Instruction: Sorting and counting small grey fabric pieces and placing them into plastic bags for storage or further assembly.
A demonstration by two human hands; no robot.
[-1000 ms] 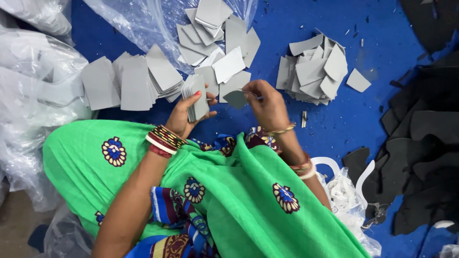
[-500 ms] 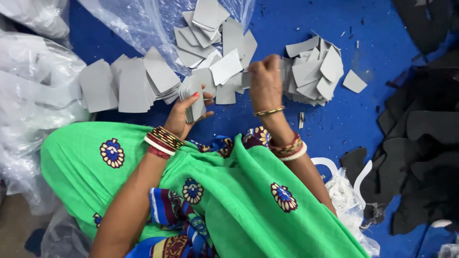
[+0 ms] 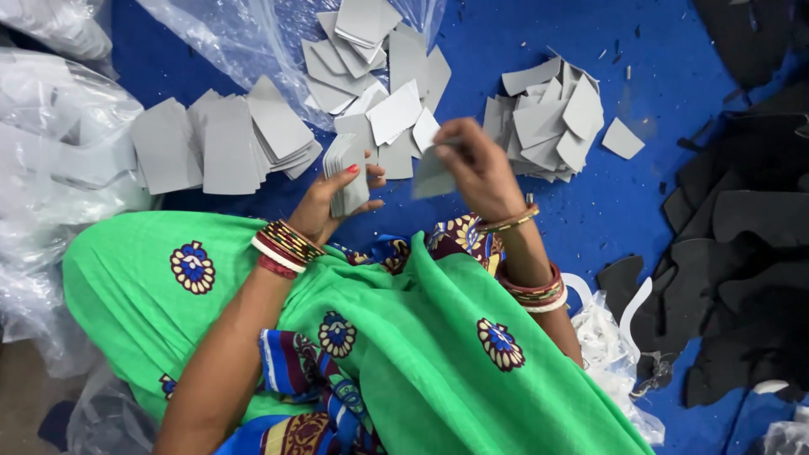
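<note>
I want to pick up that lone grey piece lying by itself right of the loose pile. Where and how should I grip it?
The single grey piece lies flat on the blue floor, apart from the loose pile. Probably best to come from its open right side, slide fingers under the free right edge and pinch it there; it looks thin, so a top grab offers little hold.

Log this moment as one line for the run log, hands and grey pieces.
left hand: holds stack of grey pieces | right hand: holds single grey piece | right pile on blue mat | black scraps at right
</note>
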